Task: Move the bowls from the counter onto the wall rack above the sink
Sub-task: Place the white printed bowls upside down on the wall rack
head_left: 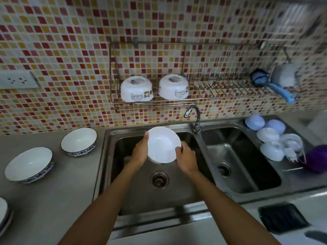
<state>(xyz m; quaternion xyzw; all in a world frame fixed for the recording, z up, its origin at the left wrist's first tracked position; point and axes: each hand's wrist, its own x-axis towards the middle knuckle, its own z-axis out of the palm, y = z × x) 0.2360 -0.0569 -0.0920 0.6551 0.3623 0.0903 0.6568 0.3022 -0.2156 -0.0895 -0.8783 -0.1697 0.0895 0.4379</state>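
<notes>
I hold a plain white bowl over the left sink basin, tilted toward me. My left hand grips its left rim and my right hand grips its right rim. Two white printed bowls sit upside down on the left part of the wire wall rack. On the grey counter to the left stand two white bowls with blue patterned outsides. Another dish edge shows at the far left border.
The tap stands between the two steel basins. Upturned pale bowls and a purple item crowd the right drainboard. A blue-handled brush and a pot hang at the rack's right end. A wall socket sits left.
</notes>
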